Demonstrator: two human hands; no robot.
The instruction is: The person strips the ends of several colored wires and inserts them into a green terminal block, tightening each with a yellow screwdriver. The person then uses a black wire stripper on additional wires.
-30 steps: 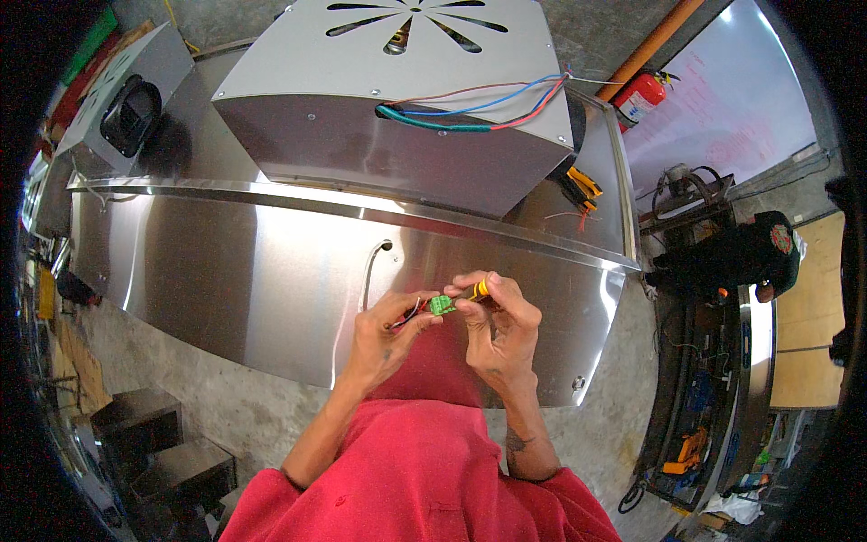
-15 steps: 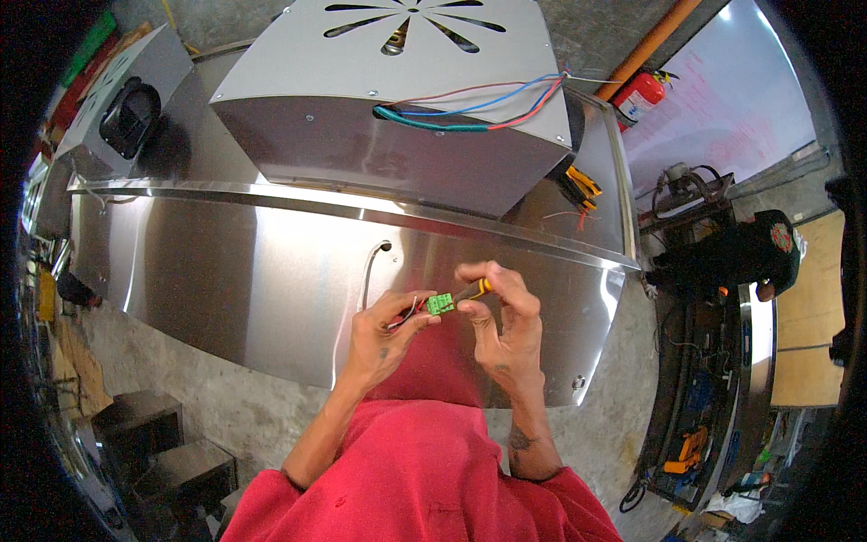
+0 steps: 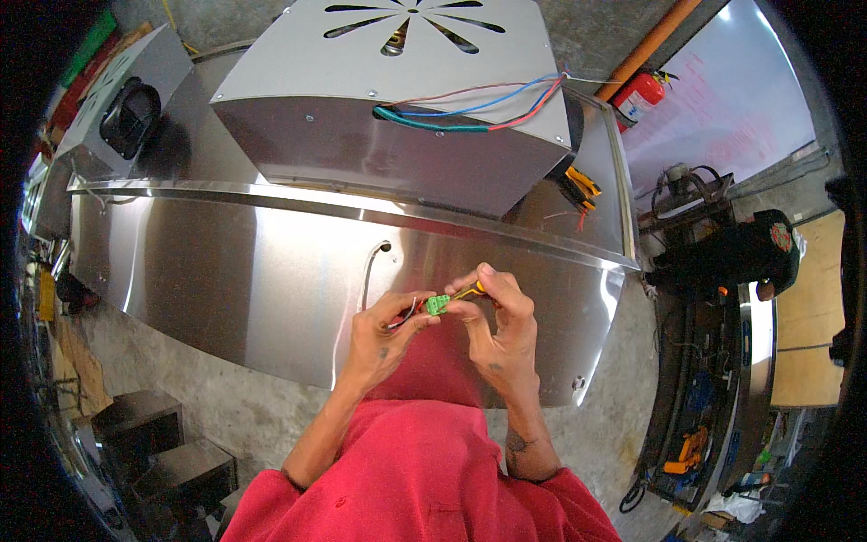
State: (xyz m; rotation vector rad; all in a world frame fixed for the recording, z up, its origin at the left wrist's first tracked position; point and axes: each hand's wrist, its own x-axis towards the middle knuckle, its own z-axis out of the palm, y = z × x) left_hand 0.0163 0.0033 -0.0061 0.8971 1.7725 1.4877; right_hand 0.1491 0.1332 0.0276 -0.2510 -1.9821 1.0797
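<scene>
Pinched in the fingers of my left hand is a small green terminal block, with thin red, black and white wires entering its left side. My right hand grips a small yellow-and-black screwdriver, its front end at the block's right side. Whether the tip sits in a screw is too small to tell. My right thumb is close to the block. Behind my left hand, a grey cable comes out of a hole in the steel panel.
Beyond the panel stands a large grey metal housing with a teal-sleeved cable and loose wires. Yellow-handled tools lie beside it. At right are a fire extinguisher, a person in dark clothes and a cluttered bench.
My right hand has shifted slightly left, bringing the screwdriver closer against the terminal block. The green block has turned a little in my left fingers. My left hand is nearly still.
</scene>
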